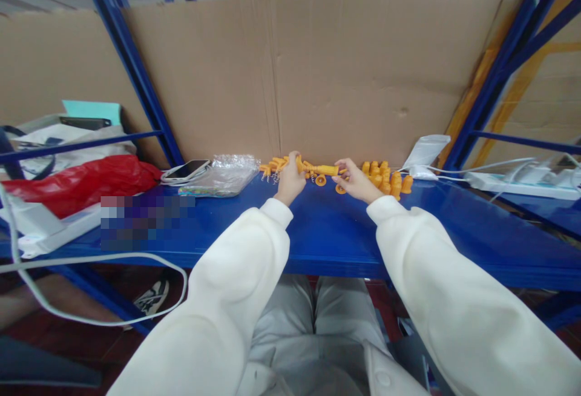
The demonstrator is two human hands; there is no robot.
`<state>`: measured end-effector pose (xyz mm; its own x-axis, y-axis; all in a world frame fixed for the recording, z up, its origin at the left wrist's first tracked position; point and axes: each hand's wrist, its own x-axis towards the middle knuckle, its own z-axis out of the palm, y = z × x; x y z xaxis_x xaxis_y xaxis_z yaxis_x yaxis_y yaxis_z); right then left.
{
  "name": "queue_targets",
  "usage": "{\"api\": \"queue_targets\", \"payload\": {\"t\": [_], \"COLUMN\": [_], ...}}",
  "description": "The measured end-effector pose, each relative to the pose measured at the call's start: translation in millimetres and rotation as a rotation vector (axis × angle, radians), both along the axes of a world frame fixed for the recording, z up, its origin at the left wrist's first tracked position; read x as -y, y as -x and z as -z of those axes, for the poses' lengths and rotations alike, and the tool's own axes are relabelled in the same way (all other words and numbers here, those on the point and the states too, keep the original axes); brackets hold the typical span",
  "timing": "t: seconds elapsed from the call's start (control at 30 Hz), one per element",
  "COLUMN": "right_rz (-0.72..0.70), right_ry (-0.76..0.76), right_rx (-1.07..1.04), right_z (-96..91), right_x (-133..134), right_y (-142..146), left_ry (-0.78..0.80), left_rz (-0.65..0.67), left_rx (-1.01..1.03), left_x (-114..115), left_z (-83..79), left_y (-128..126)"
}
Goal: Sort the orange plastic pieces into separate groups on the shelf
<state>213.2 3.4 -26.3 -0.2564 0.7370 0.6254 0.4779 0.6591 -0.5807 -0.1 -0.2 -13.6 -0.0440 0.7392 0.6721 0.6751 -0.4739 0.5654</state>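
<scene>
An orange plastic tube [323, 170] lies crosswise between my two hands, just above the blue shelf. My left hand [292, 181] is closed, its fingers around an orange part at the tube's left side. At the tube's right end, my right hand [356, 180] pinches it between thumb and fingers. Left of my left hand is a heap of orange-handled corkscrews [267, 168] with thin metal spirals. An orange ring-shaped piece [320, 180] lies below the tube, and another orange round piece [340, 189] sits under my right fingers. Several orange caps [385, 178] stand grouped to the right.
Behind the blue shelf [336, 226] rises a cardboard panel [336, 75]. Left are a plastic bag [227, 177], a phone [190, 169], a red bag [91, 183] and a looping white cable [158, 257]. A white power strip [512, 183] lies at right. Another person's shoe [153, 298] shows below.
</scene>
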Motion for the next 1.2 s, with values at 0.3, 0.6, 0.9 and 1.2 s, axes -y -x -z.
{"api": "queue_targets", "payload": {"t": [0.3, 0.6, 0.9, 1.2], "right_rz": [0.129, 0.261, 0.374, 0.59], "right_ry": [-0.103, -0.212, -0.187, -0.205], "right_rx": [0.137, 0.122, 0.214, 0.466], "right_z": [-7.7, -12.8, -10.2, -6.6], "right_x": [6.8, 5.9, 5.8, 8.3], "right_y": [0.0, -10.6, -9.2, -14.5], "left_ry": [0.04, 0.061, 0.054, 0.108], "left_rz": [0.012, 0.005, 0.029, -0.024], "left_rx": [-0.011, 0.034, -0.021, 0.004], "left_x": [-0.2, -3.1, 2.0, 4.0], "left_z": [0.7, 0.5, -1.1, -1.5], "left_y": [-1.6, 1.6, -3.5, -3.5]}}
